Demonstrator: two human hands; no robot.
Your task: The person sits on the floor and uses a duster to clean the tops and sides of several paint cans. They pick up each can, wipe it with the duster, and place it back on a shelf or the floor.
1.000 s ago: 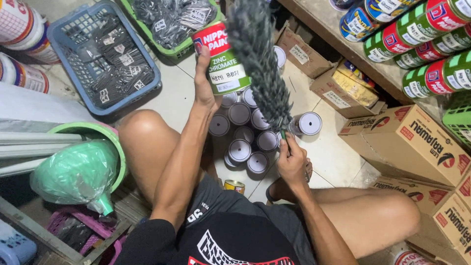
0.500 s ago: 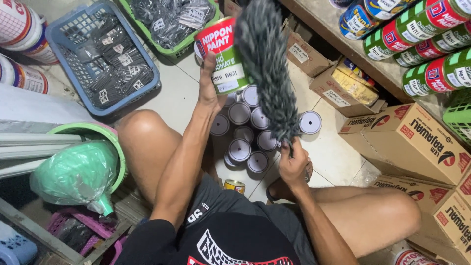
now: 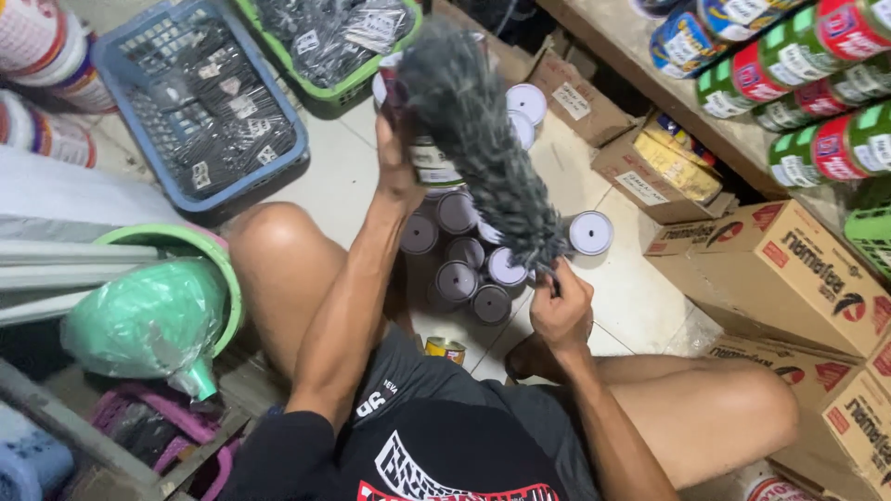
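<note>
Your left hand [image 3: 397, 162] holds a paint can [image 3: 429, 158] raised above a cluster of small cans [image 3: 459, 264] on the tiled floor [image 3: 640, 297]. Your right hand [image 3: 560, 311] grips the handle of a grey fluffy duster [image 3: 483, 148], which lies across the can. A blue basket [image 3: 200, 111] sits to your left.

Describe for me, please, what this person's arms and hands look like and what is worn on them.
Both arms are bare from the short sleeves down: no gloves, watch or rings show on the left hand or the right hand. The person wears a black T-shirt with a white and red print on the front and small white lettering near the left sleeve. Both arms are lean.
</note>
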